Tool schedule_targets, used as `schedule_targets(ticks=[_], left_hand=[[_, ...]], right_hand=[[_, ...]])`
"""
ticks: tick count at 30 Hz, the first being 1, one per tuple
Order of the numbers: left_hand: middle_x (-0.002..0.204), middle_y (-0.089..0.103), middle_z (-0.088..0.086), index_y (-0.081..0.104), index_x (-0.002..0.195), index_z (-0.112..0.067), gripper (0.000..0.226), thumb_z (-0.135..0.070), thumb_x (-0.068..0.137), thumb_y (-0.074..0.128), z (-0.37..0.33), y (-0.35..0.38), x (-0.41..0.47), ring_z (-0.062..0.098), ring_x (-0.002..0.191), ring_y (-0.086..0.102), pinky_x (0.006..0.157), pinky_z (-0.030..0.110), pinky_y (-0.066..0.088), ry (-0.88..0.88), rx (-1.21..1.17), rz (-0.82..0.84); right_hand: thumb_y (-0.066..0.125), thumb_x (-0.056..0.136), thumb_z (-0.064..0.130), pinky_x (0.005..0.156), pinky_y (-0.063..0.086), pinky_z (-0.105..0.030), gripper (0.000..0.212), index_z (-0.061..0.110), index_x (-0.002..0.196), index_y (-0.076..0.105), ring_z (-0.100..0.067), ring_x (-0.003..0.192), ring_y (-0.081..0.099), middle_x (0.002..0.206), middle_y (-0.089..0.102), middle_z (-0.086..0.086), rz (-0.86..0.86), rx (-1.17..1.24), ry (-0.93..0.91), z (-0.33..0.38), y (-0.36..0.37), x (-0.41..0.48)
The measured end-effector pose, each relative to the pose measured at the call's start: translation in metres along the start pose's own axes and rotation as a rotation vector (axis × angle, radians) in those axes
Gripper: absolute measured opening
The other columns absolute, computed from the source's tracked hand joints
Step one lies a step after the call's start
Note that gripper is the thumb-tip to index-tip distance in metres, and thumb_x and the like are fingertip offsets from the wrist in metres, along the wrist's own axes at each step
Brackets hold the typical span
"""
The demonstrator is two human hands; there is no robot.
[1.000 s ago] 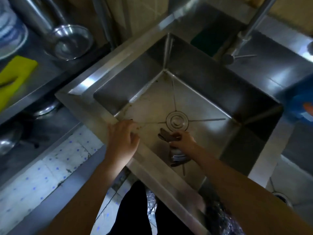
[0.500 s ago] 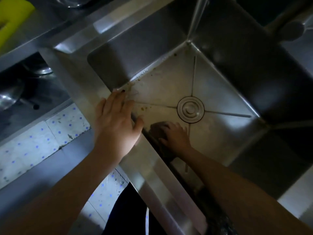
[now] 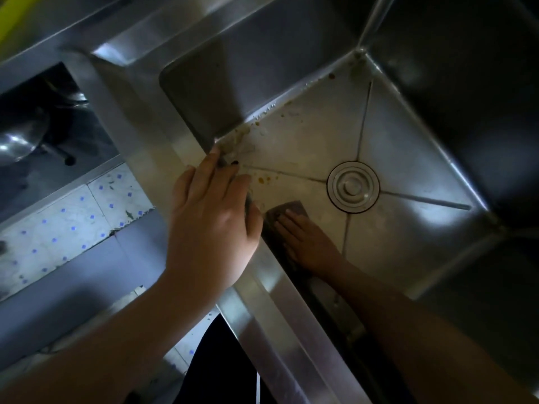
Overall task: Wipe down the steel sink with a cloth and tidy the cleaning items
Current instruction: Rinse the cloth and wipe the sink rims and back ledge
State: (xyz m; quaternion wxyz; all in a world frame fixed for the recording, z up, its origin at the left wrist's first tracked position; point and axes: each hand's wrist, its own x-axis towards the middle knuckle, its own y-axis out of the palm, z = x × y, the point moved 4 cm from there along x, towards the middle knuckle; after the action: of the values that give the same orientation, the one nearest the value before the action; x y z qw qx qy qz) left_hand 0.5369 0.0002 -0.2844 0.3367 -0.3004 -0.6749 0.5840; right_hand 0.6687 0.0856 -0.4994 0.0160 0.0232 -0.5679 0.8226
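The steel sink [image 3: 297,325] fills the head view, with a round drain cover [image 3: 353,186] in its floor and brown food stains near the left corner. My left hand [image 3: 214,220] rests flat on the near rim, fingers straight and reaching over the edge. Inside the basin, my right hand [image 3: 306,243] presses a dark grey cloth [image 3: 288,207] flat against the floor beside the near wall, just left of the drain. Part of the cloth is hidden under the hand.
A lower steel shelf at the left holds a shiny metal bowl [image 3: 17,141]. White tiles with blue dots [image 3: 67,225] lie below the sink's left side. A yellow item [image 3: 11,16] shows at the top left corner. My dark trousers [image 3: 221,371] are at the bottom.
My view has come closer to the sink. The right hand went from gripping the bunched cloth to pressing it flat near the front wall. The left hand has flattened on the rim.
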Motion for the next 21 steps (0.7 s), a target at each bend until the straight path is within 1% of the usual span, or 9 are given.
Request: schedule_targets(ticks=[3, 6, 10, 12, 14, 16, 18, 21], left_hand=[[0.104, 0.066, 0.01, 0.063, 0.097, -0.007, 0.023, -0.019, 0.081, 0.051, 0.0, 0.001, 0.0, 0.032, 0.123, 0.048, 0.098, 0.04, 0.031, -0.001, 0.003, 0.009], [0.102, 0.066, 0.01, 0.063, 0.096, -0.007, 0.023, -0.019, 0.08, 0.051, -0.001, 0.001, 0.0, 0.032, 0.122, 0.048, 0.097, 0.041, 0.032, -0.009, -0.011, -0.006], [0.105, 0.066, 0.01, 0.063, 0.099, -0.006, 0.026, -0.018, 0.079, 0.052, -0.002, 0.0, 0.0, 0.031, 0.123, 0.048, 0.097, 0.042, 0.033, -0.025, -0.01, 0.0], [0.106, 0.066, 0.01, 0.064, 0.1, -0.006, 0.027, -0.018, 0.078, 0.053, -0.002, 0.0, 0.0, 0.031, 0.124, 0.048, 0.098, 0.041, 0.032, -0.03, -0.009, 0.004], [0.106, 0.067, 0.01, 0.064, 0.099, -0.006, 0.026, -0.017, 0.078, 0.055, -0.003, 0.0, 0.0, 0.031, 0.124, 0.048, 0.098, 0.041, 0.031, -0.028, -0.012, -0.002], [0.105, 0.067, 0.01, 0.064, 0.097, -0.006, 0.025, -0.016, 0.077, 0.055, -0.004, 0.0, -0.001, 0.031, 0.123, 0.048, 0.097, 0.04, 0.031, -0.018, -0.012, -0.014], [0.104, 0.067, 0.01, 0.065, 0.096, -0.005, 0.024, -0.016, 0.077, 0.055, -0.003, -0.001, -0.001, 0.031, 0.123, 0.049, 0.097, 0.04, 0.032, -0.019, -0.011, -0.027], [0.103, 0.067, 0.011, 0.065, 0.096, -0.004, 0.024, -0.015, 0.077, 0.055, -0.003, -0.001, -0.001, 0.031, 0.122, 0.05, 0.096, 0.041, 0.035, -0.021, -0.01, -0.029]], right_hand=[[0.073, 0.078, 0.018, 0.091, 0.048, -0.052, 0.051, 0.001, 0.123, 0.057, -0.04, 0.12, 0.051, 0.126, 0.058, -0.018, 0.008, -0.012, 0.044, -0.003, 0.004, 0.016], [0.067, 0.082, 0.021, 0.094, 0.045, -0.054, 0.048, 0.004, 0.126, 0.056, -0.04, 0.123, 0.048, 0.13, 0.056, -0.018, -0.005, 0.025, 0.08, -0.01, 0.002, 0.035], [0.064, 0.084, 0.02, 0.1, 0.041, -0.053, 0.044, 0.007, 0.126, 0.057, -0.039, 0.124, 0.048, 0.129, 0.056, -0.017, -0.051, 0.043, 0.143, -0.018, -0.006, 0.065], [0.061, 0.085, 0.02, 0.104, 0.036, -0.05, 0.044, 0.009, 0.128, 0.055, -0.038, 0.126, 0.045, 0.131, 0.055, -0.016, -0.054, 0.055, 0.182, -0.021, -0.007, 0.074], [0.056, 0.089, 0.022, 0.108, 0.03, -0.049, 0.045, 0.011, 0.132, 0.051, -0.036, 0.132, 0.039, 0.136, 0.05, -0.015, -0.021, 0.098, 0.225, -0.023, -0.004, 0.074], [0.052, 0.091, 0.024, 0.109, 0.029, -0.05, 0.044, 0.011, 0.134, 0.049, -0.035, 0.134, 0.034, 0.139, 0.048, -0.014, -0.001, 0.155, 0.261, -0.023, -0.001, 0.068], [0.052, 0.091, 0.023, 0.108, 0.03, -0.051, 0.044, 0.01, 0.133, 0.05, -0.036, 0.134, 0.035, 0.139, 0.048, -0.015, 0.011, 0.196, 0.272, -0.021, 0.001, 0.059], [0.053, 0.091, 0.023, 0.109, 0.03, -0.05, 0.045, 0.007, 0.134, 0.048, -0.035, 0.134, 0.034, 0.139, 0.047, -0.015, 0.074, 0.194, 0.233, -0.015, 0.005, 0.036]])
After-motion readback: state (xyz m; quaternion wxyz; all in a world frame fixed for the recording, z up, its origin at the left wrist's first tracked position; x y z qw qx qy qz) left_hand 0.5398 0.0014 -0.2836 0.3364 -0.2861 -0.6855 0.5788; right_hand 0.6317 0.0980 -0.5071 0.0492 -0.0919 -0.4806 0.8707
